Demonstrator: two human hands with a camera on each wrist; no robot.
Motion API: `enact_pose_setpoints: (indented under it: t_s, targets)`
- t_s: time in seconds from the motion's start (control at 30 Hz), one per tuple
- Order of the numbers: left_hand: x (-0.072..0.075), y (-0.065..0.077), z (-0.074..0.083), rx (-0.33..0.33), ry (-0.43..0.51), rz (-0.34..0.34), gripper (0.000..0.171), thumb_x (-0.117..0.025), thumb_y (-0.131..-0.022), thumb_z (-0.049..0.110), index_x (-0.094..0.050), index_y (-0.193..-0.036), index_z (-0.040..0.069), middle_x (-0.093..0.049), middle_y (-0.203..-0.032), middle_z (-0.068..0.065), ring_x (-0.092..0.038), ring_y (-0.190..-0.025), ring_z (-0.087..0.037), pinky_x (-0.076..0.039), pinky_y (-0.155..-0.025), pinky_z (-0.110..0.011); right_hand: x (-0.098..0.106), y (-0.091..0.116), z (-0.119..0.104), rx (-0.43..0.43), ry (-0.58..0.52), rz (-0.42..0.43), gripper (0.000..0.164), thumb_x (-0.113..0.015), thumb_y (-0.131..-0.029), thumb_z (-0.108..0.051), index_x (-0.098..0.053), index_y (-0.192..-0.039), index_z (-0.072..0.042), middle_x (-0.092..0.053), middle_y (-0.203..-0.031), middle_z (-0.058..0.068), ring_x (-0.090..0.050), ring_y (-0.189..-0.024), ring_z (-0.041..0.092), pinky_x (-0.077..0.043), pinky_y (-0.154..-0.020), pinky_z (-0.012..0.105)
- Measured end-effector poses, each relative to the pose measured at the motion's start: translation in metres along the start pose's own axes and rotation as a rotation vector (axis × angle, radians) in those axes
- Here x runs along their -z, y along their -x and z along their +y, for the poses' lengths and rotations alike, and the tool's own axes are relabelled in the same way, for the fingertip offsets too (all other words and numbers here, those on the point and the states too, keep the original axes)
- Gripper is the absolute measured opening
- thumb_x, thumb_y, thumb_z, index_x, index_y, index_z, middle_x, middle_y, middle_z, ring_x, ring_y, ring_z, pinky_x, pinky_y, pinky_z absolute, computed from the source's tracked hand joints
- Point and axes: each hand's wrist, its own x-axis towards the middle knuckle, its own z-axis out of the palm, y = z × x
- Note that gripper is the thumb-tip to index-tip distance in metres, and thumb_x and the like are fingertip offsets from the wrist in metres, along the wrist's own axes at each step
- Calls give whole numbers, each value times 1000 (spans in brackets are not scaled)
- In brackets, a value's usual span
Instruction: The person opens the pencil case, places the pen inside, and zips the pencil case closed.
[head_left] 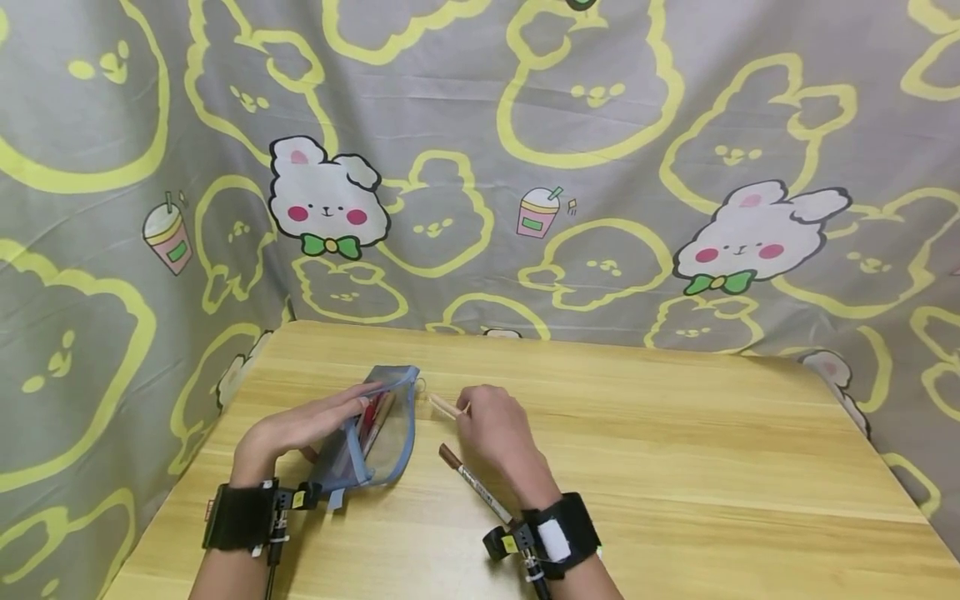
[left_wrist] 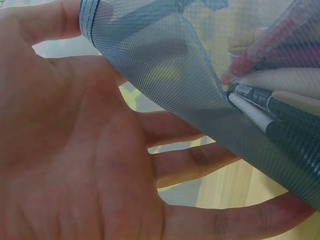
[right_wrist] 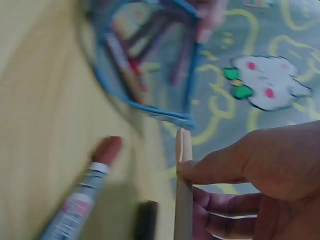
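Note:
A blue mesh pencil pouch (head_left: 401, 454) stands tilted on the table's left half, its mouth open toward the right. My left hand (head_left: 303, 429) holds it by the edge; in the left wrist view the thumb is at the rim and the fingers reach behind the mesh (left_wrist: 165, 75). Several pens (head_left: 375, 421) lie inside, one of them red. Between thumb and fingers, my right hand (head_left: 495, 425) pinches a cream-coloured pen (right_wrist: 184, 200), its clipped end pointing at the pouch mouth, apart from it. Under the right wrist lies a brown-capped marker (head_left: 476, 487).
The wooden table (head_left: 675, 467) extends to the right of both hands. A grey curtain (head_left: 465, 108) with yellow outlines and white rabbit faces hangs behind and at the sides. A dark, blurred end of something (right_wrist: 146, 220) shows beside the pen in the right wrist view.

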Motion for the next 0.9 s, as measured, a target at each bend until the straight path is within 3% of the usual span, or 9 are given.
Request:
enact_pose_setpoints:
  t_s: [0.17,0.37,0.63,0.9]
  targets:
    - [0,-1,2,-1,-4,-2,63,-34,-110,47,-19,-166,21,-2,-169,-25,-18,-143,-65,-51,-76,-76,25,10,8,18,-73,76,9,-73,-95,-12,-77,-101,-6,-64,-72,-3,-52,-56,12,-45,-48,27]
    - [0,-1,1,-10,-16,-2,64,-35,-110,46,-20,-166,20,-4,-169,-26,-21,-141,-66,-53,-73,-75,39,19,16,9,-108,139,11,-71,-97,-11,-76,-104,-5,-65,-78,-2,-56,-66,11,-48,-57,28]
    - [-1,0,0,-10,-19,-1,66,-36,-109,49,-20,-166,20,-2,-169,-26,-21,-141,-66,-52,-73,-75,44,22,19,-30,-147,163,13,-68,-99,-11,-74,-107,-4,-67,-84,2,-59,-71,14,-49,-58,29]
    - [-2,0,0,-11,-19,8,65,-35,-109,49,-20,-166,20,-2,-169,-26,-21,-140,-67,-52,-73,-75,36,23,19,-22,-207,150,14,-63,-102,-11,-70,-112,-3,-67,-85,5,-56,-63,13,-48,-49,27]
